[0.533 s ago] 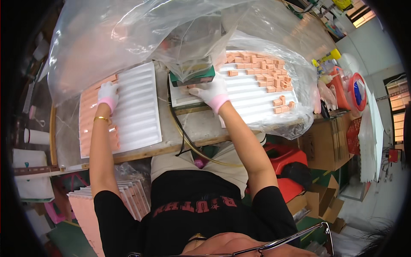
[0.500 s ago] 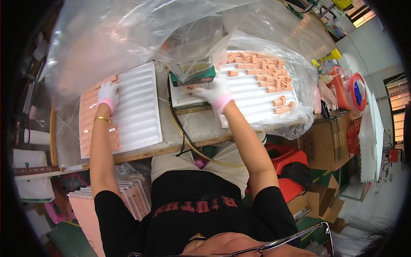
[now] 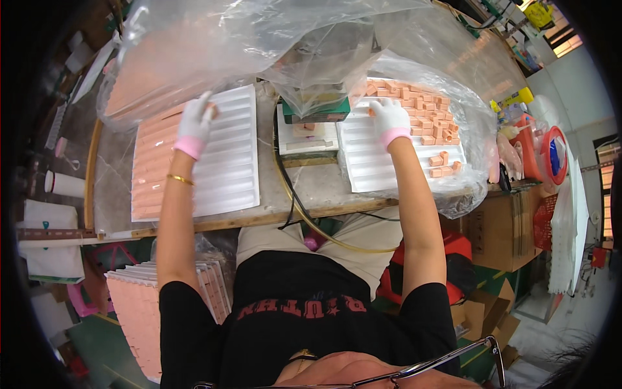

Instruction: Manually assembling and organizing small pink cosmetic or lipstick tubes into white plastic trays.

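A workbench (image 3: 304, 188) is seen from above, across the middle of the frame. Both hands are covered by white gloves with pink cuffs.

The left hand (image 3: 195, 124) is placed at the upper left of centre, on the left ribbed tray (image 3: 227, 155), a white tray with long parallel grooves. The fingers are curled at the tray's upper edge, where a small pink block (image 3: 212, 111) appears to be pinched; whether it is fully gripped cannot be told. The left portion of this tray is filled with rows of pink blocks (image 3: 152, 168).

The right hand (image 3: 389, 118) is placed at the upper right of centre, on the right ribbed tray (image 3: 382, 162). Its fingers are bent over a small pink block (image 3: 372, 111) at the tray's upper left part; the grip itself is hidden by the glove. Loose pink blocks (image 3: 427, 120) are scattered over the upper and right parts of this tray, which lies inside a clear plastic bag (image 3: 466, 162).

Between the two trays a small fixture (image 3: 308, 133) is located, beneath a large clear plastic sheet (image 3: 259, 45) spanning the upper frame. A yellowish hose (image 3: 304, 217) hangs over the front edge of the bench.
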Action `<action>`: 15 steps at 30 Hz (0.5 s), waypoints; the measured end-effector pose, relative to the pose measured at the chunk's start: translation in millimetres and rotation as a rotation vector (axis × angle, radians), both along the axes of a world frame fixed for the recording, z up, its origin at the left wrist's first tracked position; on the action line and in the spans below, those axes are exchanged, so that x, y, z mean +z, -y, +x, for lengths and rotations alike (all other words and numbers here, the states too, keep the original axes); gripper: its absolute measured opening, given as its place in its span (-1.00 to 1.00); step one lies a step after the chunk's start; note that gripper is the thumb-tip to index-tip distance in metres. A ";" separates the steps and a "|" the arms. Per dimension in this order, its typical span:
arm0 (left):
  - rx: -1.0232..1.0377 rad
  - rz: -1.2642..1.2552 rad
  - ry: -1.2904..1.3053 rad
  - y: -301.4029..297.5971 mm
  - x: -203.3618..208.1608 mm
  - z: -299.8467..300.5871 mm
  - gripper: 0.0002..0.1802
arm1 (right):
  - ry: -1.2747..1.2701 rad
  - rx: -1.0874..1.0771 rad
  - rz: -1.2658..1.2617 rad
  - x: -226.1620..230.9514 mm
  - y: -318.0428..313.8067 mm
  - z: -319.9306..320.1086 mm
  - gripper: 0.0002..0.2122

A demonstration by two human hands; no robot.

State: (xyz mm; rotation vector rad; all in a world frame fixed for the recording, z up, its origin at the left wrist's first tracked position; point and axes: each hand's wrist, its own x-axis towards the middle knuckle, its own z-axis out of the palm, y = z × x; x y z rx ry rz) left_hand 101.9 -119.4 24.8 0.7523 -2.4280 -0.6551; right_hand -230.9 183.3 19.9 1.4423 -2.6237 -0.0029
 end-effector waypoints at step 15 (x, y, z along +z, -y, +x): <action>-0.655 1.926 -0.739 -182.8 -22.8 -54.3 -0.43 | 0.860 0.340 -0.905 23.0 -5.8 153.0 -0.67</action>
